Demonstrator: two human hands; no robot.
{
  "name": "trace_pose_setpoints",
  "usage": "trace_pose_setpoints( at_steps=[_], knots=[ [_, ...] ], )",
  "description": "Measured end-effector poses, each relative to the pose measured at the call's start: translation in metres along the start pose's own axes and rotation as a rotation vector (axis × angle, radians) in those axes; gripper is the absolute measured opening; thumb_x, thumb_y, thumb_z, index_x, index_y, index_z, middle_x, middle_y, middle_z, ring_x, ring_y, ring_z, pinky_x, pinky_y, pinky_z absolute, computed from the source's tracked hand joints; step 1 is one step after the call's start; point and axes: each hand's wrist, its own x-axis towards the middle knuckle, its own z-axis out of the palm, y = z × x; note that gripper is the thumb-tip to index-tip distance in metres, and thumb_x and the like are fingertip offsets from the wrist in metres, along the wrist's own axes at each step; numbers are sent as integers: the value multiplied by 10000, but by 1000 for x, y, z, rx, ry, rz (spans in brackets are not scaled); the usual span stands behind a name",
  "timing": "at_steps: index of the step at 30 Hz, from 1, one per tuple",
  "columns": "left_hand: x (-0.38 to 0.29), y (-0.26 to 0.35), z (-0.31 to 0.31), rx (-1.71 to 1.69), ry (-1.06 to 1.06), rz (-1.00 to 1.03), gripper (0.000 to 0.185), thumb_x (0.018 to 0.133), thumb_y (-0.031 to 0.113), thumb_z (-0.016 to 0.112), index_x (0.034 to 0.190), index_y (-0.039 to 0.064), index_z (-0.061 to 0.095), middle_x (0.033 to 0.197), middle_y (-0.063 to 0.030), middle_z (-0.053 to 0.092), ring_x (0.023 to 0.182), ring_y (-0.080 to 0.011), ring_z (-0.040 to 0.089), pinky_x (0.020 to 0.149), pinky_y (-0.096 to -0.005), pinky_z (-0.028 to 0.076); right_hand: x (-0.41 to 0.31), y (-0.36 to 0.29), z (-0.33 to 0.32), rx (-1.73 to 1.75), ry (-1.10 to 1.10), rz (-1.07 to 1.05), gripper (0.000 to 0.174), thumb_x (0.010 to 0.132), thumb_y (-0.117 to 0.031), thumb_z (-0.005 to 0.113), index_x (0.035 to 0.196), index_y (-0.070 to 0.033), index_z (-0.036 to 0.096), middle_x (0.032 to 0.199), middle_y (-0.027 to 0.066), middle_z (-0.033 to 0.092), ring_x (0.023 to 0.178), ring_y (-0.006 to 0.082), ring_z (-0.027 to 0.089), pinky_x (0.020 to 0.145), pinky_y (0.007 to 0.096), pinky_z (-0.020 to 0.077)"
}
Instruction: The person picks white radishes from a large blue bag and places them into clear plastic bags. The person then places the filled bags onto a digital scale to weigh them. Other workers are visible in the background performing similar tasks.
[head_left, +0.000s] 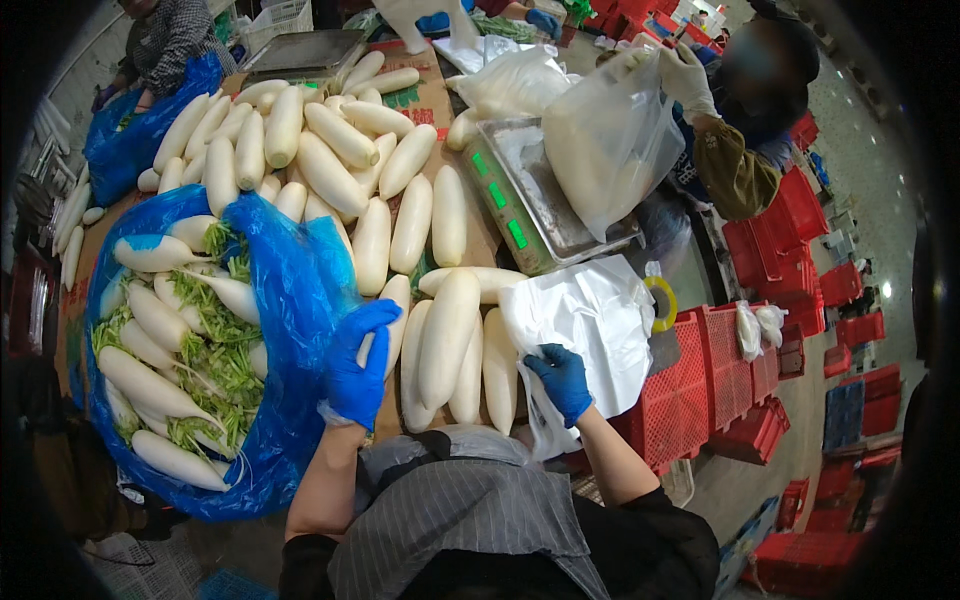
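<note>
My left hand (357, 366), in a blue glove, has its thumb and fingers around the upper part of a white radish (393, 319) lying on the cardboard. My right hand (561, 381), in a darker blue glove, pinches the edge of a white plastic bag (592, 322) from a flat stack. Between my hands several large white radishes (448, 339) lie side by side, one on top of the others. A big pile of trimmed radishes (330, 172) spreads beyond. To the left, an open blue plastic sack (289, 360) holds radishes with leafy green stubs (161, 315).
A scale with a metal tray (525, 165) stands beyond the bags, its display lit green. Across from me a co-worker's gloved hands (686, 82) hold a filled clear bag (607, 142). Yellow tape (661, 304) and red crates (667, 390) are at the right.
</note>
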Motion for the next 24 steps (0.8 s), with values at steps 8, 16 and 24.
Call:
trace_pose_setpoints(
  at_steps=[8, 16, 24],
  knots=[
    [-4, 15, 48, -109, -420, -157, 176, 902, 91, 545, 1030, 64, 663, 1030, -122, 654, 975, -234, 619, 856, -323, 472, 7, -21, -4, 71, 3, -14, 372, 698, -279, 802, 723, 8, 567, 645, 49, 540, 593, 117, 457, 545, 317, 414],
    [-13, -4, 71, -99, -537, -232, 199, 911, 218, 575, 1058, 135, 681, 1033, -86, 670, 941, -227, 643, 835, -325, 487, 18, 0, 8, -29, 103, -106, 364, 703, -281, 788, 604, -6, 570, 481, 46, 489, 451, 126, 386, 456, 333, 350],
    [-4, 3, 63, -251, -532, -379, 229, 942, 230, 543, 1079, 106, 678, 1035, -68, 669, 983, -169, 616, 885, -294, 468, 40, -37, -56, 440, 136, -36, 216, 876, -175, 632, 734, -14, 657, 594, 3, 573, 494, 86, 458, 487, 251, 384]
  ],
)
